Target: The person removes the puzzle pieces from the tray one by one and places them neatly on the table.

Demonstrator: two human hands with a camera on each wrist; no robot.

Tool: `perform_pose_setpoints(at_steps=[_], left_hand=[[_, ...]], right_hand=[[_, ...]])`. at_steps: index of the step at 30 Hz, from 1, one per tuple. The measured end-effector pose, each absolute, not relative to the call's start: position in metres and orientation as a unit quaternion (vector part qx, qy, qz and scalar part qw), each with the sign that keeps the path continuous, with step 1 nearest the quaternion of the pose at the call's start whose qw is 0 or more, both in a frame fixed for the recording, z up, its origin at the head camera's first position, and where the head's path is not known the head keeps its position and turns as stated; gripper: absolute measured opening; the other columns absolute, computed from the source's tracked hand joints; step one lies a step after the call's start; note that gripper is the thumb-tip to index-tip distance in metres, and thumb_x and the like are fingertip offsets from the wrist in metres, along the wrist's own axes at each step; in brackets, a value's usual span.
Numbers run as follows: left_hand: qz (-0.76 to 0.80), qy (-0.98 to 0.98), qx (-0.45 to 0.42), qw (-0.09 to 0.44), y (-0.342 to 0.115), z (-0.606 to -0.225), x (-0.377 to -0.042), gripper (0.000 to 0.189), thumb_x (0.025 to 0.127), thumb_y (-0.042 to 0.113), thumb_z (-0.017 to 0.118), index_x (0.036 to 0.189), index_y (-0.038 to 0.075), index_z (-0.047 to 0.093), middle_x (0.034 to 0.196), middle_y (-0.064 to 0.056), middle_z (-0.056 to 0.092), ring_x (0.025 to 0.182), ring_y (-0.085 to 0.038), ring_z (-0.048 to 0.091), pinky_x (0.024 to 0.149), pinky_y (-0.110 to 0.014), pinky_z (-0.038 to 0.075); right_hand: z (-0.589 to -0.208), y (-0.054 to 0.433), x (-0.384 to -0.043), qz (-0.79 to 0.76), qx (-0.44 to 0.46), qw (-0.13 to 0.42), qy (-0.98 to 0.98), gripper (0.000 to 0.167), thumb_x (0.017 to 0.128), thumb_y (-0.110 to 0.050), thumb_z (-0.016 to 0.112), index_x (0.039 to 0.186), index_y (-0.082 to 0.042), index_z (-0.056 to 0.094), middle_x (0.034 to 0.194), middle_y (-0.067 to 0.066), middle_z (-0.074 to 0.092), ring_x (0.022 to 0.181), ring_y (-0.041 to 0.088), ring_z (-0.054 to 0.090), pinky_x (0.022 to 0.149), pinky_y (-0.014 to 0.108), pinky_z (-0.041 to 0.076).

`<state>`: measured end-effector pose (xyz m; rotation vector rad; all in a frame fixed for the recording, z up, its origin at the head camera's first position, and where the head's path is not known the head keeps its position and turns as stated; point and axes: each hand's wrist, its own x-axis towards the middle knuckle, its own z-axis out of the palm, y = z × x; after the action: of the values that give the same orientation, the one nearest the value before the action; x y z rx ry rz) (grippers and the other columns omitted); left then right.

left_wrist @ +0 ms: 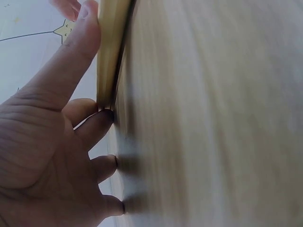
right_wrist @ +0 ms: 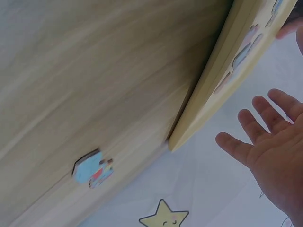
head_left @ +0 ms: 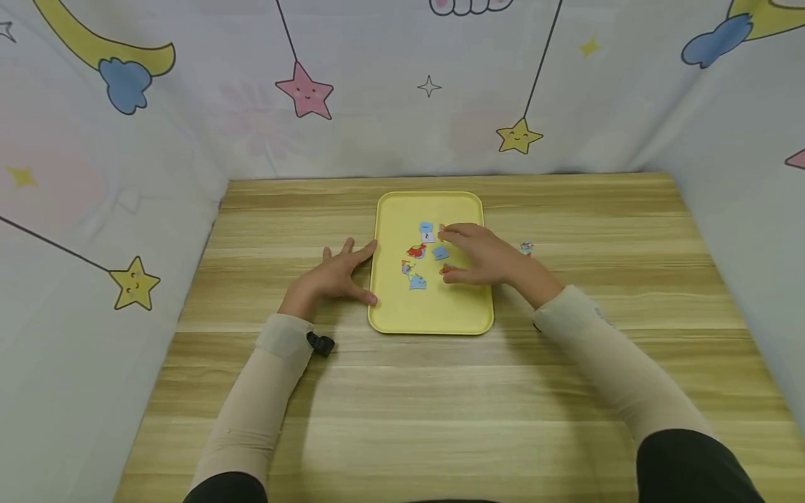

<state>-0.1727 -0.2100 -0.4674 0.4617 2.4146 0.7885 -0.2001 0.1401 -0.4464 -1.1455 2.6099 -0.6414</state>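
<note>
A yellow tray (head_left: 434, 314) lies on the wooden table with several small printed cutout pieces on it. Among them are a red piece (head_left: 416, 251), a blue piece (head_left: 441, 253) and a blue-and-white piece (head_left: 427, 232). My left hand (head_left: 333, 274) touches the tray's left edge with thumb and index finger, the other fingers spread with tips on the tabletop. Over the tray's right half reaches my right hand (head_left: 487, 257), fingers extended and apart. It partly covers orange pieces there. In the right wrist view those fingers (right_wrist: 236, 149) appear straight, beside the tray's rim.
A small blue-and-red cutout piece (right_wrist: 93, 169) lies on the table right of the tray, close to my right wrist. The wooden table (head_left: 402, 405) meets a white cloth (head_left: 377, 140) printed with stars and moons at its back and sides.
</note>
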Motion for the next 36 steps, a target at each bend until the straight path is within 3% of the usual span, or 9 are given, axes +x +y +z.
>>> perform_pose_setpoints(at_steps=[10,20,36], left_hand=[[0.300,0.896,0.174,0.278,-0.210,-0.463,-0.171,0.126,0.078,0.044,0.093,0.171,0.019,0.012,0.176,-0.011,0.010,0.160,-0.035,-0.017,0.120,-0.065,-0.023],[0.302,0.896,0.175,0.275,-0.210,-0.465,-0.172,0.126,0.078,0.044,0.094,0.171,0.018,0.013,0.176,-0.012,0.013,0.160,-0.037,-0.016,0.118,-0.069,-0.022],[0.299,0.897,0.173,0.276,-0.211,-0.467,-0.171,0.128,0.077,0.048,0.093,0.171,0.022,0.011,0.176,-0.009,0.012,0.160,-0.036,-0.018,0.119,-0.071,-0.019]], right_hand=[[-0.447,0.116,-0.191,-0.219,-0.404,0.144,0.877,0.090,0.092,-0.040,0.083,0.160,0.002,0.041,0.164,0.021,0.040,0.153,0.040,0.032,0.127,0.056,0.023],[-0.457,0.093,-0.189,-0.203,-0.436,0.132,0.867,0.084,0.090,-0.038,0.084,0.155,0.001,0.049,0.156,0.018,0.050,0.147,0.036,0.043,0.125,0.048,0.032],[-0.467,0.070,-0.188,-0.134,-0.454,0.141,0.870,0.080,0.095,-0.040,0.079,0.157,-0.002,0.047,0.161,0.016,0.046,0.151,0.035,0.037,0.128,0.051,0.023]])
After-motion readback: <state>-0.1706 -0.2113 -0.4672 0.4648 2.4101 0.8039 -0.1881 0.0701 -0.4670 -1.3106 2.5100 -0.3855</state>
